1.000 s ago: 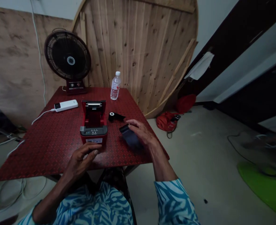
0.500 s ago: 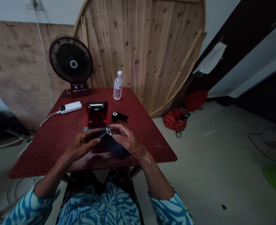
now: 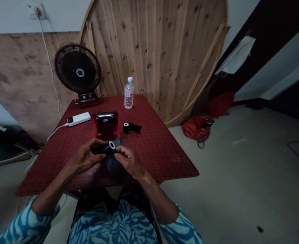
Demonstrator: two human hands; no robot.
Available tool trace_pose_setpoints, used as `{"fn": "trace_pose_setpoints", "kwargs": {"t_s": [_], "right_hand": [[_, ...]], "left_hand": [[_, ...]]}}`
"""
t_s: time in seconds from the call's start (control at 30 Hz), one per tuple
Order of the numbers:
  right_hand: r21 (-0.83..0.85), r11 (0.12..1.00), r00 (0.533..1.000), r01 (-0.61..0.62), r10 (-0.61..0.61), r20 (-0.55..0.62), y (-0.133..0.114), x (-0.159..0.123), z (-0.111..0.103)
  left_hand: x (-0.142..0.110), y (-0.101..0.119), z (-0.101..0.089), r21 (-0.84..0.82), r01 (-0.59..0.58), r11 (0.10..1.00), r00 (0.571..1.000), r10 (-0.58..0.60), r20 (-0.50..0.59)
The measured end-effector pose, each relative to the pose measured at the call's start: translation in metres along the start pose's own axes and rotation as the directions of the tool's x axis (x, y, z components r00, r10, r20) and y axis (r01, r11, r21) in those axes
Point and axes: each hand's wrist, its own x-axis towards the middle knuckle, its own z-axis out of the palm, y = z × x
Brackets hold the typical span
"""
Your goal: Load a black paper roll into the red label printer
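Observation:
Between my hands, over the near part of the table, is a roll of black ribbon [image 3: 106, 148] with a pale core end facing up and right. My left hand [image 3: 87, 156] grips the roll's left side between thumb and fingers. At its right, my right hand [image 3: 130, 162] pinches the ribbon beside the core. A loose dark length of ribbon hangs below the fingers. Just beyond stands a red and black device [image 3: 106, 127] with its lid up and a shiny roller across the top; my hands partly hide its front. A smaller black roll [image 3: 125, 127] lies right of it, its tail stretched rightward.
On the red patterned table [image 3: 164, 162] stand a fan [image 3: 78, 71] at the back left and a water bottle [image 3: 129, 94] at the back. A white power bank [image 3: 79, 119] with a cable lies left. A red bag [image 3: 195, 128] rests on the floor at right.
The roll and both hands have shifted slightly left. My right hand has drawn in closer to the core, and the loose ribbon hangs less far to the right. The view has turned a little.

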Motion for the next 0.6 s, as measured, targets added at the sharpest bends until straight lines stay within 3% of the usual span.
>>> {"fn": "trace_pose_setpoints", "kwargs": {"t_s": [0.1,0.2,0.3,0.47,0.6], "right_hand": [[0.019,1.000,0.999,-0.002,0.001,0.032,-0.001,-0.006,0.000],[0.069,0.997,0.998,-0.021,0.017,0.062,-0.002,-0.014,-0.006],[0.180,0.981,0.997,-0.066,0.071,-0.022,0.005,-0.022,-0.020],[0.260,0.961,0.964,-0.097,0.155,-0.215,0.038,-0.033,-0.044],[0.216,0.973,0.950,-0.081,0.141,-0.278,0.059,-0.038,-0.052]], "left_hand": [[0.000,0.001,-0.003,0.010,-0.019,1.000,1.000,0.019,0.009],[0.010,-0.002,-0.012,0.096,-0.045,0.994,0.997,0.050,-0.050],[0.033,-0.009,-0.023,0.214,-0.090,0.973,0.991,0.108,-0.074],[0.076,-0.021,-0.024,0.434,-0.075,0.898,0.997,0.067,0.034],[0.095,-0.028,-0.014,0.683,-0.089,0.725,0.984,-0.042,0.172]]}}
